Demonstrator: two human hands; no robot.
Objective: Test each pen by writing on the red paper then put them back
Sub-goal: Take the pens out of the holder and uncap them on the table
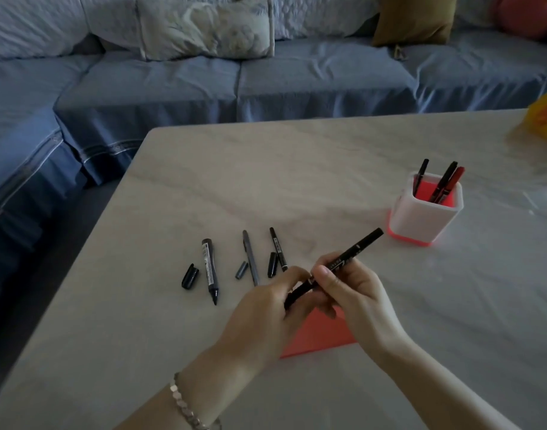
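Both hands' fingers (323,272) pinch black pen (363,244).

- left hand (267,308) is curling its fingers closed around the lower end of the black pen (337,265)
- right hand (349,293) is pinching that pen's middle

Pens on table (297,187): three, uncapped — marker (209,268), grey pen (250,257), thin pen (278,249). Loose caps: three (190,276), (241,270), (272,264). Pen in hands: one (355,251). Pens in holder (425,217): three. Hands: two. Red paper (320,335): one. Cushions on sofa: two.
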